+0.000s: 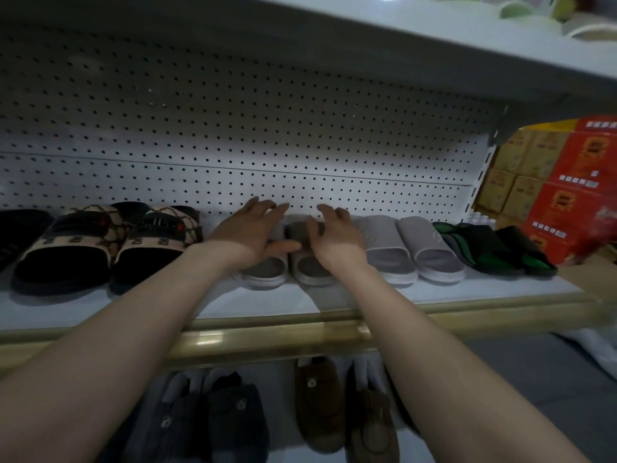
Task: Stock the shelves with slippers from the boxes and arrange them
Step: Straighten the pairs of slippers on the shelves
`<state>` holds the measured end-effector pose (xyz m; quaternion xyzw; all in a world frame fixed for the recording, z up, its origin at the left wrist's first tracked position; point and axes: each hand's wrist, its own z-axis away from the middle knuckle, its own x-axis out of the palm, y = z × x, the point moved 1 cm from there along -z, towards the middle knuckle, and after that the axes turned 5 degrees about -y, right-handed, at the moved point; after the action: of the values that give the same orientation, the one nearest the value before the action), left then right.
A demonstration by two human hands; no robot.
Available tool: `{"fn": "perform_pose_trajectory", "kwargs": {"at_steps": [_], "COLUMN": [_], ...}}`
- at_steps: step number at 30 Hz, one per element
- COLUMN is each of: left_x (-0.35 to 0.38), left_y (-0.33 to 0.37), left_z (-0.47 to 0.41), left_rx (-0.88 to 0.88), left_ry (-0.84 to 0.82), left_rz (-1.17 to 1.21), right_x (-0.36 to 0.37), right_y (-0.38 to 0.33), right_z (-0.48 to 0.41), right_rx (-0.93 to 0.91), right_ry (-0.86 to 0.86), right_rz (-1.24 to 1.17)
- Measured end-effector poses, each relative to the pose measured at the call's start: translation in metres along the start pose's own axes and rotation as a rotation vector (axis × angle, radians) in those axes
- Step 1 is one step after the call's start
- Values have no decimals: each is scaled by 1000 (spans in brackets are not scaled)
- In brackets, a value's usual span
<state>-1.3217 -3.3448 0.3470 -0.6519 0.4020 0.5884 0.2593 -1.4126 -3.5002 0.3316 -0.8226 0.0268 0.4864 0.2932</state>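
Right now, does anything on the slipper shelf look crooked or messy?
Yes. The black-and-green slippers at the right end lie slanted and overlapping, while the light grey pair beside them sits straight.

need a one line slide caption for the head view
Left hand and right hand rest on a dark grey slipper pair on the shelf, between patterned slides and a light grey pair.

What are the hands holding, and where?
Grey slipper pair on the shelf, by the straps: left hand flat on one, right hand cupped over the other; firm grip unclear.
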Motion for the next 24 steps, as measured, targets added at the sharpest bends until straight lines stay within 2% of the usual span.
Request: {"fn": "perform_pose_trajectory", "kwargs": {"at_steps": [4,8,12,15,19,24], "left_x": [-6,4,23,37,51,55], "left_y": [46,94,123,134,140,142], "left_z": [-28,-53,-75,-88,-99,-108], "left_rx": [105,145,164,146,115,93], "left_ry": [70,0,-89,-143,-105,-83], "left_rz": [7,59,77,93,107,72], "right_x": [-34,-66,-76,-73,-70,-70], "right_y": [35,92,146,170,182,186], "right_z": [-1,-4,-2,1,1,-1], "right_rx": [-133,-56,202,298,287,257], "right_ry": [270,345,253,158,113,118], "right_rz": [-94,17,175,168,41,55]}}
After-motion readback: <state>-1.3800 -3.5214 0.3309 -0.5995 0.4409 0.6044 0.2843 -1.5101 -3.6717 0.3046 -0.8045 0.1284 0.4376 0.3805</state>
